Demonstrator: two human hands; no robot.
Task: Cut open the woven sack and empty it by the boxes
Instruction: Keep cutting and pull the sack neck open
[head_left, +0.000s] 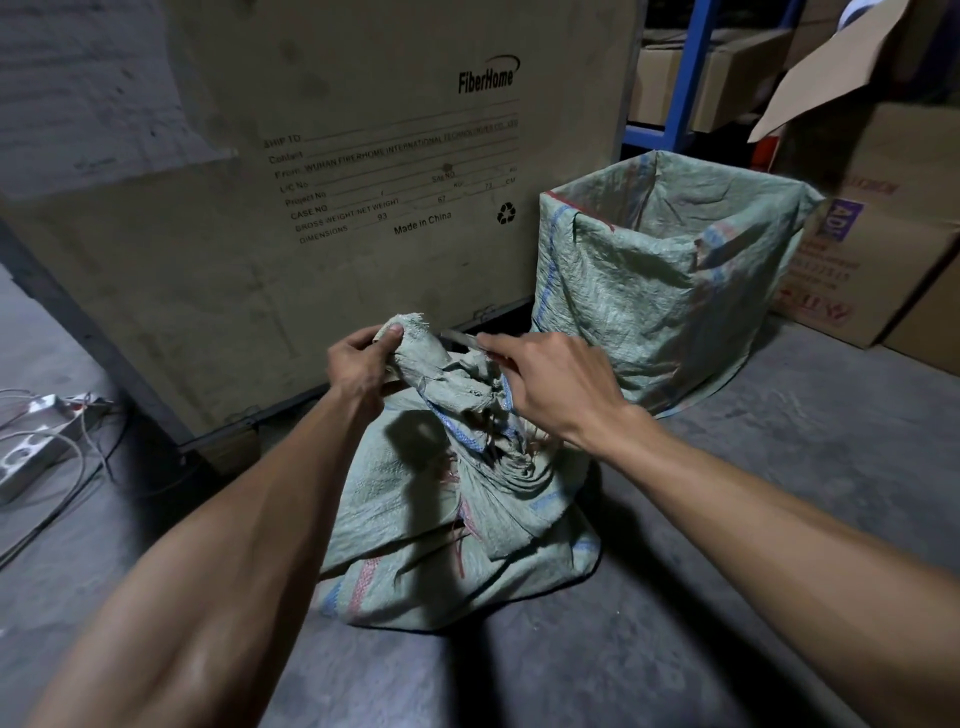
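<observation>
The left hand (363, 364) grips the tied neck of the sack (457, 499) while the right hand (545, 384) holds a blade (460, 338) there; a slip could nick the gripping fingers.

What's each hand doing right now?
Left hand: closed on the bunched neck of the woven sack.
Right hand: closed on a small blade, apparently a knife.

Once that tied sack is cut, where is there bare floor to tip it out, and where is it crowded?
Bare concrete floor lies right of the tied sack, in front of the open sack and cardboard boxes; more lies nearer the camera. Crowded: left, where cables and a metal part lie, and behind, against the big crate.
</observation>
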